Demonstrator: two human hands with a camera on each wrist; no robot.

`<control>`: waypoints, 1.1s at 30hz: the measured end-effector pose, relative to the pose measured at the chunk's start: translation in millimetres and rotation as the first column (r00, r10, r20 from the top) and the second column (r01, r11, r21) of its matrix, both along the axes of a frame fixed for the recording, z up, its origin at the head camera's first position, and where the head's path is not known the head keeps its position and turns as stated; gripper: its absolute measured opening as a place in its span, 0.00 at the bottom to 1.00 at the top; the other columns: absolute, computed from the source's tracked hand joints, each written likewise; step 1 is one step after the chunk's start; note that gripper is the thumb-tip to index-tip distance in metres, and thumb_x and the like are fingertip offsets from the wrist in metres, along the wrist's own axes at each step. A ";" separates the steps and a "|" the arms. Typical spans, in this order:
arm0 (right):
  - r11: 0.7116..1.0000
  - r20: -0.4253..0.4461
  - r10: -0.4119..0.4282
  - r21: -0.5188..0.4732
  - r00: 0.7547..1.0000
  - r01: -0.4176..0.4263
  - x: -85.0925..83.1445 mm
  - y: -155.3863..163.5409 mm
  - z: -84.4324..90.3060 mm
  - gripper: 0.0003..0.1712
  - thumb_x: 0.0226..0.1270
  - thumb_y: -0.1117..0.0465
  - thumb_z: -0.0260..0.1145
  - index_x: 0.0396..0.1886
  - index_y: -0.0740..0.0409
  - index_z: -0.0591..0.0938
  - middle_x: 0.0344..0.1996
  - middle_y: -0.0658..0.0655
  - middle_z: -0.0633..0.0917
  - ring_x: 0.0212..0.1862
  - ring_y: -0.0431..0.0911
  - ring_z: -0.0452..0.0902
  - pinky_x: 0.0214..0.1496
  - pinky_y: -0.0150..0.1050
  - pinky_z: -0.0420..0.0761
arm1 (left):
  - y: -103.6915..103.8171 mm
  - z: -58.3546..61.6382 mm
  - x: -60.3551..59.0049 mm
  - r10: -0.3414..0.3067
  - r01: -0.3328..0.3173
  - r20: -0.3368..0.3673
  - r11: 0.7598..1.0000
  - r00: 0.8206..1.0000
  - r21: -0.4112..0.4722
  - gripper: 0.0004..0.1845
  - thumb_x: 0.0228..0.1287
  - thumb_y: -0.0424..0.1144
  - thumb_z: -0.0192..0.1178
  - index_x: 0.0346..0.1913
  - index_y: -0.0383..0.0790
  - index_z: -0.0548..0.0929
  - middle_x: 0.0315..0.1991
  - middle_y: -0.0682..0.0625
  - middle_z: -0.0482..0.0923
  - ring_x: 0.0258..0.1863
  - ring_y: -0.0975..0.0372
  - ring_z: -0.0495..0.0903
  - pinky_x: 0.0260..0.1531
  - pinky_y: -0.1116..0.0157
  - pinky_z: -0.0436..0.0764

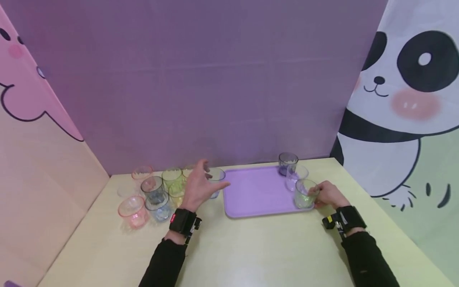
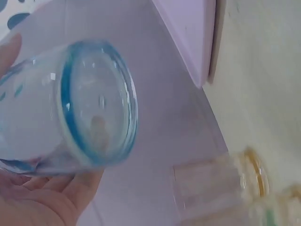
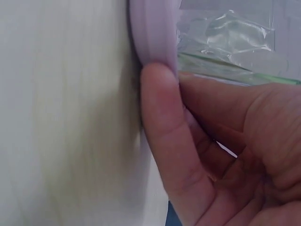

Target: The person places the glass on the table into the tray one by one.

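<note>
My left hand (image 1: 199,186) grips a light blue glass (image 2: 40,117) from the side, fingers and thumb round it. The glass hangs tilted in the left wrist view, its thick blue base facing the camera. In the head view it is just left of the purple tray (image 1: 258,193). At the tray's near right corner, my right hand (image 1: 328,194) pinches the rim, one fingertip against the outer side in the right wrist view. Right beside those fingers a green glass (image 1: 304,195) stands on the tray. Behind it are a clear glass (image 1: 296,177) and a dark grey glass (image 1: 288,160).
Left of my left hand several glasses crowd together: a pink glass (image 1: 133,213) in front, a blue glass (image 1: 158,209), a smoky grey glass (image 1: 152,189), a green glass (image 1: 172,177) and others. A purple cloth wall (image 1: 215,79) rises behind the table (image 1: 258,251).
</note>
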State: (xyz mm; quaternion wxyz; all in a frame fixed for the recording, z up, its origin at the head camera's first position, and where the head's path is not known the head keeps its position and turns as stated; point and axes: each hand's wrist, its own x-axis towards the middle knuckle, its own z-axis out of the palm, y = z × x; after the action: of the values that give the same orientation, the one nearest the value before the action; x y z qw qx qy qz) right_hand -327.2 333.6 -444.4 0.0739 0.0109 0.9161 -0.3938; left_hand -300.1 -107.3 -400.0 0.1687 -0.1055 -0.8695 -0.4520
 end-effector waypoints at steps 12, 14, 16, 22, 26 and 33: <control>1.000 0.002 -0.001 -0.009 1.000 0.001 -0.3 -2.3 6.2 0.27 0.42 0.83 0.62 0.49 0.79 0.80 0.49 0.77 0.81 0.27 0.43 0.83 0.29 0.39 0.86 | 35.2 0.0 -1.2 -0.103 0.100 0.050 0.993 0.993 0.061 0.50 0.36 0.49 0.82 0.64 0.35 0.69 0.56 0.39 0.79 0.55 0.50 0.78 0.53 0.54 0.80; 1.000 0.005 0.009 -0.011 1.000 -0.009 -0.9 -2.9 5.3 0.26 0.43 0.83 0.62 0.49 0.79 0.80 0.51 0.77 0.81 0.28 0.43 0.83 0.30 0.39 0.86 | 39.9 -0.1 -2.2 -0.121 0.116 0.062 0.991 0.991 0.073 0.49 0.37 0.46 0.82 0.63 0.35 0.69 0.55 0.39 0.79 0.55 0.50 0.78 0.53 0.55 0.80; 1.000 0.013 0.011 -0.015 1.000 -0.011 -1.7 -3.2 3.9 0.26 0.45 0.82 0.62 0.50 0.79 0.80 0.52 0.77 0.80 0.29 0.43 0.83 0.30 0.39 0.86 | 44.9 -0.1 -4.1 -0.144 0.137 0.077 0.986 0.987 0.091 0.47 0.38 0.43 0.82 0.63 0.36 0.68 0.55 0.40 0.79 0.55 0.50 0.78 0.52 0.55 0.81; 1.000 0.013 0.006 -0.010 1.000 -0.005 -2.9 -3.9 -0.4 0.25 0.46 0.82 0.63 0.50 0.79 0.80 0.52 0.77 0.80 0.28 0.44 0.83 0.30 0.39 0.86 | 61.5 -3.5 -20.2 -0.225 0.215 0.077 0.969 0.971 0.117 0.43 0.43 0.39 0.79 0.62 0.36 0.67 0.50 0.44 0.79 0.51 0.51 0.80 0.47 0.59 0.82; 1.000 0.001 0.001 -0.012 1.000 -0.001 -2.7 -3.9 -2.3 0.27 0.42 0.83 0.62 0.49 0.79 0.80 0.50 0.77 0.81 0.26 0.43 0.83 0.29 0.39 0.86 | 73.9 -6.6 -36.8 -0.246 0.239 0.040 0.961 0.968 0.139 0.41 0.42 0.38 0.78 0.60 0.37 0.68 0.48 0.46 0.79 0.48 0.54 0.80 0.47 0.62 0.81; 1.000 -0.011 -0.007 0.009 1.000 0.007 1.4 -0.8 0.0 0.26 0.40 0.83 0.62 0.47 0.79 0.81 0.49 0.77 0.81 0.25 0.43 0.82 0.28 0.39 0.86 | 101.7 -8.5 -59.0 -0.219 0.194 0.083 0.951 0.972 0.239 0.44 0.42 0.41 0.80 0.63 0.36 0.67 0.51 0.45 0.78 0.49 0.56 0.79 0.49 0.63 0.81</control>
State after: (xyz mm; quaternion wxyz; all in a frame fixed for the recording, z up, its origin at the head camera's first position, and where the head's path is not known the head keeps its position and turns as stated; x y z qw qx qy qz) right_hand -325.9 332.8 -444.4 0.0674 0.0124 0.9183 -0.3900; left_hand -359.1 -5.6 -408.5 0.0839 -0.1509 -0.8035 -0.5696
